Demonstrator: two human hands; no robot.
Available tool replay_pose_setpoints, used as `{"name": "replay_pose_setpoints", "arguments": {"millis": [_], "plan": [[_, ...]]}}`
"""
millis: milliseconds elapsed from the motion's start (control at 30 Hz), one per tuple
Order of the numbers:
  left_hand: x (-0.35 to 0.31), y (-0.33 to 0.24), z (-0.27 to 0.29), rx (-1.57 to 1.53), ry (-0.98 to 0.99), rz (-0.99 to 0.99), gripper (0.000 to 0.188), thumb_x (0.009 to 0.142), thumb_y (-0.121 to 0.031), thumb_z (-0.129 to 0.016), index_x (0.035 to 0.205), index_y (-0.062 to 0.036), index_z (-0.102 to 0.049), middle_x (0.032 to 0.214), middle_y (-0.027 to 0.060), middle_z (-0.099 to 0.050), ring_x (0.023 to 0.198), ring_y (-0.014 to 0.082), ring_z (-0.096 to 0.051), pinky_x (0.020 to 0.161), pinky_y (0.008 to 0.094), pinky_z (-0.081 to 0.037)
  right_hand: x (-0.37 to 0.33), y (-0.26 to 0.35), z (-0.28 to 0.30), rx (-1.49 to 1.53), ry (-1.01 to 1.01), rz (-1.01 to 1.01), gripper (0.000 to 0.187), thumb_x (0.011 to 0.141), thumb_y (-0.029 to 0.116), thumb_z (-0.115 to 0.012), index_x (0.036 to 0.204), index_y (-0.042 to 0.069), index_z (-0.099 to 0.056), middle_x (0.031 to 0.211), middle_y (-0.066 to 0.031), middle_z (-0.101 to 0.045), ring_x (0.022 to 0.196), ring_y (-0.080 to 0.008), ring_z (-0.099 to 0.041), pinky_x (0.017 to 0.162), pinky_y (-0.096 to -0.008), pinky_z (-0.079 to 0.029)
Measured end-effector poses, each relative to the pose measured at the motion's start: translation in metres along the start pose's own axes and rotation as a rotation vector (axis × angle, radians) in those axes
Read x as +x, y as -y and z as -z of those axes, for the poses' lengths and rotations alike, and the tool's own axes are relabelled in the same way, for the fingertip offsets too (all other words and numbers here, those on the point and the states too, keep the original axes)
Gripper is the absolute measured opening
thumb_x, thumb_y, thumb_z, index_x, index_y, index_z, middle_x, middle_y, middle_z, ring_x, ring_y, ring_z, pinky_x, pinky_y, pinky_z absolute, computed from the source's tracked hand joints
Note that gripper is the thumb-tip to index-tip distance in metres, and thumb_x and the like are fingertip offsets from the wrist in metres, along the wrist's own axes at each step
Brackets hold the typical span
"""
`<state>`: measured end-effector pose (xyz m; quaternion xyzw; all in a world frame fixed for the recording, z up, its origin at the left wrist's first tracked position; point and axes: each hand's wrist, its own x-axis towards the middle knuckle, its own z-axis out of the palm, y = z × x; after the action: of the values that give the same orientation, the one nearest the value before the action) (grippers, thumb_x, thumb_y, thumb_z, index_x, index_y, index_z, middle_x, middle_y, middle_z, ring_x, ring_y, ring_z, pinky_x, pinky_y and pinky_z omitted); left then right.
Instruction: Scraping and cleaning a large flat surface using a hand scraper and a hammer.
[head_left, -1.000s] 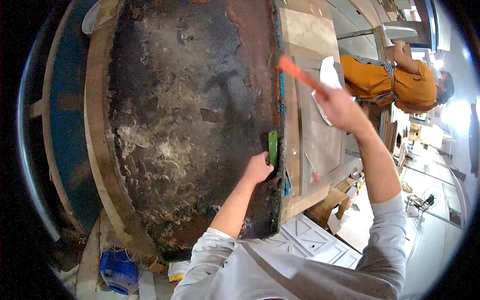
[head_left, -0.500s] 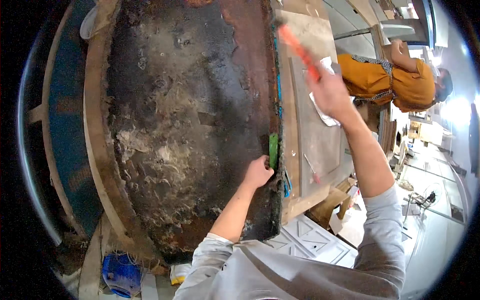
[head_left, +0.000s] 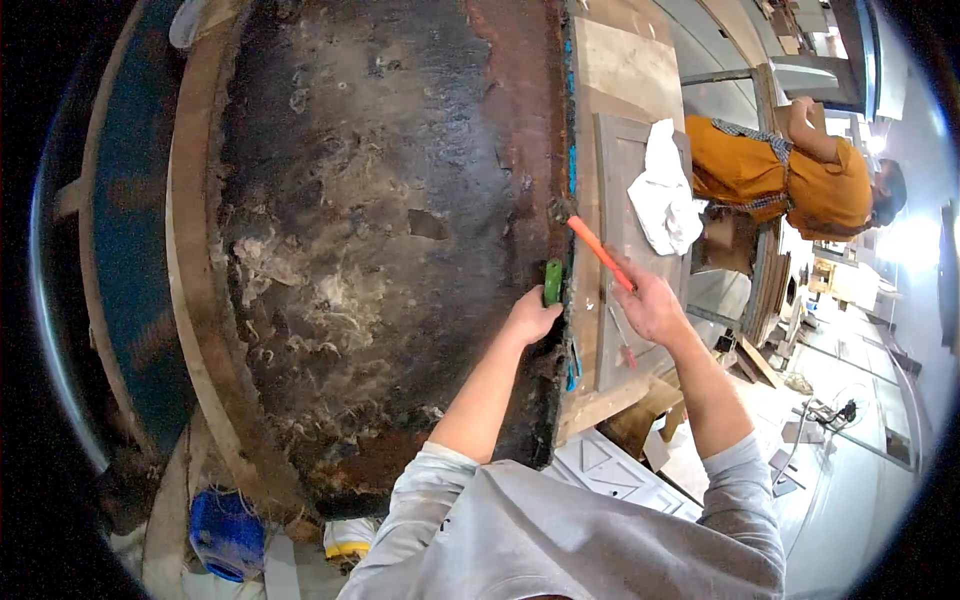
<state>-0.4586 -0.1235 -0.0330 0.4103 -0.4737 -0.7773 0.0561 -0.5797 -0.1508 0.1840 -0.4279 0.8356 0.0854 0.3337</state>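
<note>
A hammer with an orange handle is gripped in my right hand; its dark head is just beyond a green piece at the worktop's right edge. My left hand is closed round the lower end of that green flat-sided piece, whose exact kind I cannot make out. The piece stands at the rough edge of the dark, stained worktop. Bits of blue material show along this edge. My fingers partly hide the green piece's lower end.
Right of the worktop lies a grey panelled door with a white cloth and a red-handled screwdriver on it. A person in orange clothing stands further right. A blue container is at the lower left.
My right hand and the hammer have come down towards my left hand, from raised and blurred to close above the edge. My left hand has shifted slightly up and right, with the green piece.
</note>
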Motion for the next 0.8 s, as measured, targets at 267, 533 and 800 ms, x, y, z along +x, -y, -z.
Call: {"name": "replay_pose_setpoints", "arguments": {"millis": [267, 533, 800], "plan": [[-0.028, 0.005, -0.003, -0.034, -0.162, 0.052, 0.025, 0.090, -0.021, -0.061, 0.111, -0.0072, -0.066, 0.101, 0.0201, -0.068, 0.097, 0.0354, -0.065, 0.082, 0.0413, -0.050, 0.008, -0.016, -0.006, -0.166, -0.016, 0.209, 0.049, 0.089, 0.017, -0.053, 0.138, 0.022, -0.048, 0.091, -0.0266, -0.064, 0.087, -0.0468, -0.061, 0.077, -0.0531, -0.049], [-0.033, 0.016, -0.012, -0.105, -0.310, -0.028, 0.024, 0.091, -0.019, -0.059, 0.112, -0.0073, -0.065, 0.097, 0.0182, -0.069, 0.092, 0.0334, -0.067, 0.079, 0.0385, -0.050, 0.031, 0.020, 0.043, -0.362, 0.244, 0.235, 0.048, 0.091, 0.021, -0.054, 0.137, 0.011, -0.048, 0.099, -0.0272, -0.065, 0.090, -0.0420, -0.063, 0.082, -0.0467, -0.049], [-0.024, 0.023, -0.018, -0.094, -0.259, -0.066, 0.027, 0.090, -0.021, -0.061, 0.111, -0.0046, -0.063, 0.097, 0.0194, -0.069, 0.094, 0.0374, -0.065, 0.079, 0.0418, -0.050, 0.035, -0.008, 0.023, -0.430, 0.028, 0.247, 0.042, 0.092, 0.021, -0.051, 0.132, 0.008, -0.053, 0.097, -0.0277, -0.064, 0.088, -0.0444, -0.062, 0.077, -0.0462, -0.050]]}}
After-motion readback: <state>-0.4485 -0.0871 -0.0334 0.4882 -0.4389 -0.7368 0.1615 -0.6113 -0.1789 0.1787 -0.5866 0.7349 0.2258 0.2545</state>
